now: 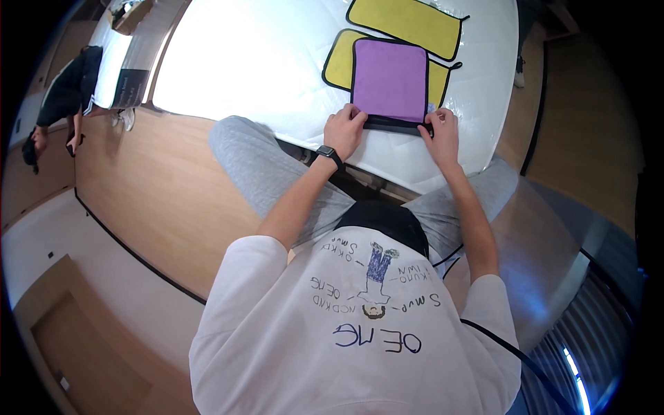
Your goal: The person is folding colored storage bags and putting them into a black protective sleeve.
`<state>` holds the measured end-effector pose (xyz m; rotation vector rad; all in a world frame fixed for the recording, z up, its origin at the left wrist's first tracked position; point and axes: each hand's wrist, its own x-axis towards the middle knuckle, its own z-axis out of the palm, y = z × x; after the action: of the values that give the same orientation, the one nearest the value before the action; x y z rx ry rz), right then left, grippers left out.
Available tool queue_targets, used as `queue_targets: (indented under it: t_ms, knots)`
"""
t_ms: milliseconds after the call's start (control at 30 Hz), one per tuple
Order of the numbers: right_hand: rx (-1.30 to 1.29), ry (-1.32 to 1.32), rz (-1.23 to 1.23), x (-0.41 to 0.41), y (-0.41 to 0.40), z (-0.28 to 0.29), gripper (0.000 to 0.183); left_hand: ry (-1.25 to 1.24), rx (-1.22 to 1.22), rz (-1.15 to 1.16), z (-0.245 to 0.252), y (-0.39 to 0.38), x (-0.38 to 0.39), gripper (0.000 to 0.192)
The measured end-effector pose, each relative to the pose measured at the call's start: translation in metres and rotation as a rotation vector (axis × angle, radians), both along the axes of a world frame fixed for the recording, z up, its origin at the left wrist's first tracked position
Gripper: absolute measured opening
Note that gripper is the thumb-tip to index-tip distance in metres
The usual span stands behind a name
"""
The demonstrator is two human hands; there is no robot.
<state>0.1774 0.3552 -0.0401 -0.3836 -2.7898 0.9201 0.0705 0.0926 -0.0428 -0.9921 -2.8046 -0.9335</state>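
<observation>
A purple cloth [390,80] with black edging lies flat before me, partly over a yellow cloth [340,62] with black edging. My left hand [345,132] pinches the purple cloth's near left corner between thumb and fingers. At the near right corner, my right hand [443,136] grips the edge in the same way. Between the hands runs a dark strip along the near edge; whether it is a fold or another layer I cannot tell. Farther off lies a second yellow cloth [407,26] with a black hanging loop.
The cloths rest on a plastic-covered white mattress [249,67]. My grey-trousered legs [259,161] are bent at its near edge. At the left, a person [72,88] in dark clothes stands by another plastic-wrapped mattress [111,57]. A black cable [498,340] passes my right side.
</observation>
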Motion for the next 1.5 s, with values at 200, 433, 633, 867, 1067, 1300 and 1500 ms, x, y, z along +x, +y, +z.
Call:
queue_targets:
  t_ms: [200, 433, 633, 867, 1067, 1300, 1500]
  knots:
    - [0.503, 0.219, 0.351, 0.013, -0.001, 0.001, 0.026, 0.239, -0.147, -0.140, -0.002, -0.006, 0.001, 0.019]
    - [0.332, 0.193, 0.390, 0.017, 0.000, 0.012, 0.037, 0.261, -0.280, -0.230, 0.007, -0.006, 0.000, 0.035]
    - [0.341, 0.125, 0.410, 0.006, 0.006, 0.009, 0.039, 0.267, -0.211, -0.317, 0.004, -0.004, -0.008, 0.027]
    - [0.320, 0.089, 0.412, -0.001, 0.007, 0.009, 0.036, -0.017, -0.004, -0.264, 0.003, -0.007, -0.017, 0.019]
    - [0.359, 0.116, 0.361, -0.001, 0.000, 0.008, 0.037, -0.307, 0.124, -0.076, 0.008, -0.001, -0.019, 0.020]
    - [0.372, 0.111, 0.349, 0.001, -0.002, 0.007, 0.039, -0.203, 0.020, -0.135, 0.007, -0.005, -0.022, 0.014]
    - [0.287, 0.115, 0.319, 0.000, -0.006, 0.013, 0.035, -0.036, -0.131, -0.120, 0.004, 0.001, -0.018, 0.011]
